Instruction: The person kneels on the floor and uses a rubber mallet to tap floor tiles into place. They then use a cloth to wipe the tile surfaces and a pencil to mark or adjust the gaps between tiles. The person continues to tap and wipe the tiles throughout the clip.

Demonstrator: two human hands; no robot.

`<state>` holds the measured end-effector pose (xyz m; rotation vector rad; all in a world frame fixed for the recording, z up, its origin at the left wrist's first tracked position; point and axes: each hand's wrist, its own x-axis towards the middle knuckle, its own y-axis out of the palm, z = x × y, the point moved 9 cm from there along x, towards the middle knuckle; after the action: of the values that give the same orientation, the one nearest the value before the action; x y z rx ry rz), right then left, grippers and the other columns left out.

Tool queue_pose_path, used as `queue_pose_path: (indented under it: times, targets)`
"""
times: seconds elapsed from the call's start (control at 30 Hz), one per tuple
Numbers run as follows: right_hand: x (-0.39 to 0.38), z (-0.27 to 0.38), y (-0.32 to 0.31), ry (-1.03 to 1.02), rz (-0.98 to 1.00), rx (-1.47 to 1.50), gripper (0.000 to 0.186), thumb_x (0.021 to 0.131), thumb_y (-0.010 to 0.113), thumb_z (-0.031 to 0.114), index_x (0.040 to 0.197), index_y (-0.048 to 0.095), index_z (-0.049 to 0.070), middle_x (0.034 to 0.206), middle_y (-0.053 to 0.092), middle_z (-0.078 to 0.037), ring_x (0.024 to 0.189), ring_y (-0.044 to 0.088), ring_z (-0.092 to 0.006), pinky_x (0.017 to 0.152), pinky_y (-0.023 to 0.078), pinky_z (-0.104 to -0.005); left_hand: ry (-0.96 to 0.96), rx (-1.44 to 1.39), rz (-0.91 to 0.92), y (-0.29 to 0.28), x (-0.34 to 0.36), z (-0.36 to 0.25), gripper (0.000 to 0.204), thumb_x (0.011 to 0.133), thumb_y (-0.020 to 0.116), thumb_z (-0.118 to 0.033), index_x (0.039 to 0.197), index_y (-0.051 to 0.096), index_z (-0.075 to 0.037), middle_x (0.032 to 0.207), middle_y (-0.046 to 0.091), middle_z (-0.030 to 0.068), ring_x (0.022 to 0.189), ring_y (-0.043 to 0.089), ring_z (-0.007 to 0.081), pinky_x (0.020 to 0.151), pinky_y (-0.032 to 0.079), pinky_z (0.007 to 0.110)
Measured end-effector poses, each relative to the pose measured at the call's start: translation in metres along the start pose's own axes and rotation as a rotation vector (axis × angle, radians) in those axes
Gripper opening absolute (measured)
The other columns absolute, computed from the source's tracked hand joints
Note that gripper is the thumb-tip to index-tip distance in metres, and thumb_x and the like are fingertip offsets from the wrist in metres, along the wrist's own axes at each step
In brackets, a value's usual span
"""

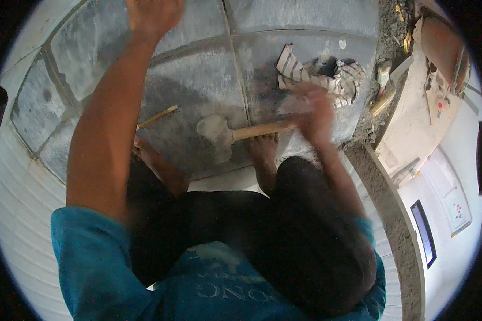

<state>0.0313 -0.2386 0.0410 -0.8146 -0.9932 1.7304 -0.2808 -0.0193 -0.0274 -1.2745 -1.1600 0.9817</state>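
A mallet (246,131) with a pale, rounded head and a wooden handle is in front of my feet, its head to the left. My right hand (315,115) is closed around the far right end of the handle, and its fingers are smeared by motion. A crumpled striped cloth (334,80) lies just beyond that hand. My left arm stretches far forward over the grey tiles (193,80). Only the back of my left hand (155,18) shows at the upper edge, its fingers out of the picture.
A thin wooden stick (158,116) lies by my left foot. Along the right runs a rough mortar edge (367,123) with a brush (384,80) and scraps. Beyond it is a dusty board (412,117). My bare feet (262,155) stand at the tiles' near edge.
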Motion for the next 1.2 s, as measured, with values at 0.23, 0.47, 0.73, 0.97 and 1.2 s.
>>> queue_pose_path:
  times: [0.23,0.47,0.73,0.97,1.2]
  targets:
    - [-0.082,-0.326,-0.15,0.861,-0.306,-0.571,0.07,0.089,0.073,0.052,0.133,0.061,-0.001,0.123,0.068,-0.025,0.111,0.068,-0.0392,0.097,0.051,-0.0481,0.051,-0.068,-0.081,0.003,0.006,0.005,0.052,0.109,0.047,-0.033,0.157,0.042,-0.015,0.164,0.037,0.0102,0.152,0.029,0.0351,0.122,0.023,0.061]
    - [-0.124,-0.425,-0.126,0.998,-0.027,-0.314,0.066,0.091,0.074,0.047,0.131,0.059,-0.002,0.124,0.068,-0.02,0.104,0.07,-0.0296,0.093,0.054,-0.0399,0.283,-0.077,0.035,0.011,0.014,0.017,0.057,0.108,0.049,-0.04,0.156,0.043,-0.011,0.165,0.033,0.0185,0.152,0.03,0.04,0.122,0.024,0.059]
    - [-0.056,-0.213,-0.169,0.655,-0.31,-0.164,0.055,0.089,0.079,0.038,0.125,0.06,0.001,0.116,0.069,-0.022,0.11,0.067,-0.0357,0.093,0.051,-0.0454,0.614,-0.227,0.462,-0.022,0.017,0.065,0.073,0.098,0.067,-0.047,0.159,0.041,-0.016,0.168,0.026,0.0198,0.153,0.028,0.0407,0.124,0.026,0.056]
    - [0.071,0.08,-0.05,-0.12,0.308,-0.072,0.025,0.094,0.076,0.017,0.115,0.067,0.008,0.094,0.07,-0.011,0.073,0.07,-0.0299,0.064,0.056,-0.039,0.532,-0.186,0.5,-0.016,-0.005,0.089,0.096,0.084,0.085,-0.045,0.162,0.035,-0.021,0.17,0.023,0.0183,0.156,0.021,0.0405,0.125,0.024,0.057]
    - [0.101,0.202,0.038,-0.283,0.599,-0.135,0.034,0.1,0.064,0.036,0.125,0.062,0.012,0.091,0.064,-0.011,0.069,0.071,-0.0343,0.057,0.058,-0.0449,0.522,-0.119,0.587,-0.007,-0.002,0.084,0.103,0.083,0.084,-0.048,0.164,0.029,-0.017,0.172,0.013,0.0211,0.158,0.012,0.0425,0.127,0.017,0.059]
